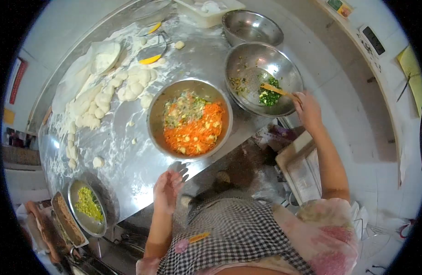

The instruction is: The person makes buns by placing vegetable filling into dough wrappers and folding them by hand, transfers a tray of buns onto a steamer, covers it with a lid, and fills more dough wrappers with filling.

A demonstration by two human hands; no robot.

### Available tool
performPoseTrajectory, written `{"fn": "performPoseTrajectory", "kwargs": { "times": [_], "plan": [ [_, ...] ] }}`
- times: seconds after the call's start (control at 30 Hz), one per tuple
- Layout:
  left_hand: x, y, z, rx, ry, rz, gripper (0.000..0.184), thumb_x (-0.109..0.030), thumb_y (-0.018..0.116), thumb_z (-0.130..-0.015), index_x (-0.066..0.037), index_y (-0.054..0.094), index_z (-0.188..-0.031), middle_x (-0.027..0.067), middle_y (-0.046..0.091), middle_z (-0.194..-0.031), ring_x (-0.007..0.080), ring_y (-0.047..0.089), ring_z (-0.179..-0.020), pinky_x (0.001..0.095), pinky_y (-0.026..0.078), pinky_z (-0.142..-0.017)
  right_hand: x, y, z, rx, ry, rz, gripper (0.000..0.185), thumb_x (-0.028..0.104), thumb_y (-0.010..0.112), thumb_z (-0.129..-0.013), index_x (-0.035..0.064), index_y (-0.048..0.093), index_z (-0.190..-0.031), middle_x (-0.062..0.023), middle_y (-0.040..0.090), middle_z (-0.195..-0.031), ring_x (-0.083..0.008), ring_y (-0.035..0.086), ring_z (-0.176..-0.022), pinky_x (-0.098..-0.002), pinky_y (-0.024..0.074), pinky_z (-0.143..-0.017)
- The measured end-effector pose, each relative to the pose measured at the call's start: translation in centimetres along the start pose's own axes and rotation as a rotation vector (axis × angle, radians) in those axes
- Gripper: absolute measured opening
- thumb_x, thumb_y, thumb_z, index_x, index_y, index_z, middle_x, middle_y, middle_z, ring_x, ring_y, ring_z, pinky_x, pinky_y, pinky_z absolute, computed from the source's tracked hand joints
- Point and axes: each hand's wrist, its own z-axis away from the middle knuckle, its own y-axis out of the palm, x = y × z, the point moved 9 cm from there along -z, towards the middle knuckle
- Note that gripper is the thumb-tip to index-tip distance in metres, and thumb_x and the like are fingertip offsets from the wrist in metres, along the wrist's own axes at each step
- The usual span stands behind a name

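My right hand point(308, 110) is closed on the handle of a wooden spatula point(274, 89), whose blade rests by chopped greens point(269, 97) in a steel bowl point(289, 68) at the upper right. My left hand point(168, 187) is held near the table's front edge, just below a large steel bowl point(152, 123), its fingers apart and holding nothing. That large bowl contains orange shredded filling point(192, 133) with yellowish pieces and a paler, greenish mix on the upper side.
Floured dough pieces point(101, 101) cover the table's left part. Another steel bowl point(252, 27) stands at the back, beside a white tub point(206, 18). At the lower left are a dish of chopped greens point(88, 205) and a long tray point(66, 217). Yellow-handled scrapers point(150, 59) lie behind.
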Motion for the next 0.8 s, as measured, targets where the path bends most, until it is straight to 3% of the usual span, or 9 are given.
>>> {"fn": "performPoseTrajectory", "kwargs": {
  "times": [0.13,0.23,0.33,0.43,0.53,0.63,0.8],
  "plan": [
    [0.0,0.0,-0.6,-0.082,0.021,-0.055,0.027,-0.032,0.052,-0.088,-0.006,0.054,-0.082,0.0056,0.058,-0.078,0.0165,0.056,-0.074,0.0272,0.043,-0.064,-1.6,4.3,-2.8,0.276,-0.070,0.286,0.017,0.015,0.057,-0.078,0.0029,0.061,-0.090,-0.0133,0.059,-0.091,-0.0327,0.055,-0.084,-0.0408,0.0436,-0.077],
    [-1.6,-0.3,-1.3,-0.021,0.145,-0.108,0.030,-0.030,0.051,-0.089,-0.007,0.050,-0.070,0.0041,0.052,-0.065,0.0156,0.051,-0.063,0.0265,0.039,-0.058,-2.4,6.8,-2.8,0.296,-0.131,0.385,0.016,0.015,0.059,-0.077,0.0087,0.061,-0.092,-0.0122,0.057,-0.090,-0.0298,0.054,-0.088,-0.0387,0.0441,-0.075],
    [-4.0,1.5,-1.7,0.039,0.177,-0.128,0.033,-0.029,0.050,-0.090,-0.007,0.046,-0.065,0.0023,0.045,-0.058,0.0145,0.045,-0.056,0.0265,0.036,-0.055,-3.8,7.9,-2.9,0.412,-0.016,0.484,0.014,0.012,0.056,-0.078,0.0071,0.060,-0.090,-0.0130,0.057,-0.089,-0.0324,0.054,-0.087,-0.0404,0.0443,-0.073],
    [-5.4,3.6,-3.4,0.204,0.243,-0.217,0.030,-0.030,0.051,-0.089,-0.009,0.045,-0.067,0.0024,0.043,-0.057,0.0131,0.043,-0.053,0.0265,0.035,-0.050,-4.0,5.6,-2.9,0.197,-0.047,0.265,0.014,0.010,0.053,-0.078,0.0057,0.058,-0.090,-0.0155,0.058,-0.087,-0.0354,0.055,-0.083,-0.0426,0.0445,-0.072],
    [-6.5,6.3,-4.7,0.179,0.261,-0.244,0.030,-0.028,0.050,-0.091,-0.005,0.050,-0.071,0.0012,0.044,-0.057,0.0118,0.043,-0.053,0.0251,0.035,-0.052,-5.5,2.9,-2.0,0.242,0.317,0.051,0.020,0.014,0.054,-0.079,-0.0005,0.052,-0.093,-0.0221,0.058,-0.093,-0.0391,0.056,-0.089,-0.0467,0.0433,-0.077],
    [-7.5,9.6,-5.5,0.253,0.291,-0.259,0.028,-0.029,0.052,-0.089,-0.004,0.052,-0.076,0.0011,0.045,-0.058,0.0106,0.042,-0.051,0.0234,0.034,-0.048,-8.7,3.3,-0.8,0.170,0.488,-0.074,0.028,0.017,0.054,-0.081,-0.0011,0.049,-0.101,-0.0238,0.057,-0.095,-0.0402,0.055,-0.092,-0.0458,0.0432,-0.079],
    [-7.8,14.2,-7.0,0.258,0.327,-0.334,0.026,-0.029,0.053,-0.088,-0.004,0.052,-0.079,0.0019,0.049,-0.065,0.0099,0.045,-0.054,0.0220,0.035,-0.049,-12.7,7.4,-0.2,0.069,0.445,-0.246,0.043,0.021,0.056,-0.082,0.0028,0.046,-0.120,-0.0256,0.057,-0.100,-0.0406,0.054,-0.095,-0.0447,0.0429,-0.081]
  ]
}}
